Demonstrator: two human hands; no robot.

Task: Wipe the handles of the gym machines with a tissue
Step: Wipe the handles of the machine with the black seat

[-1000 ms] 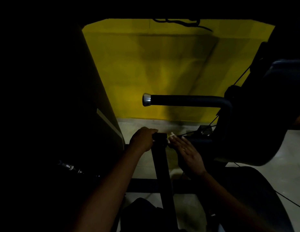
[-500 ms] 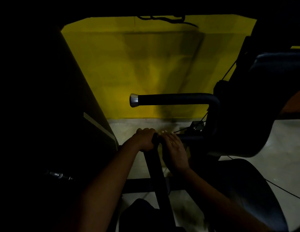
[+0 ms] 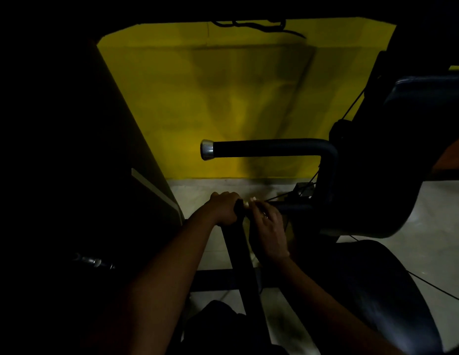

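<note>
The scene is very dark. My left hand (image 3: pixel 224 207) grips the top of a black near handle bar (image 3: pixel 242 252) that rises toward me in the middle of the view. My right hand (image 3: pixel 268 228) lies against the right side of that bar's top, fingers curled, and pinches a small pale tissue (image 3: pixel 247 204) of which only a scrap shows at the fingertips. Above and behind them a second black handle (image 3: pixel 264 148) with a silver end cap (image 3: pixel 206 149) sticks out to the left from the machine.
A yellow wall (image 3: pixel 223 98) stands behind, with pale floor (image 3: pixel 197 190) below it. A dark machine panel (image 3: pixel 69 175) fills the left. Black padded seat parts (image 3: pixel 389 188) and thin cables (image 3: pixel 428 283) crowd the right. A small metal pin (image 3: pixel 95 261) shows at lower left.
My right hand has moved left from beside the bar onto its top, closing up to my left hand. The view has shifted slightly; the left hand keeps its grip.
</note>
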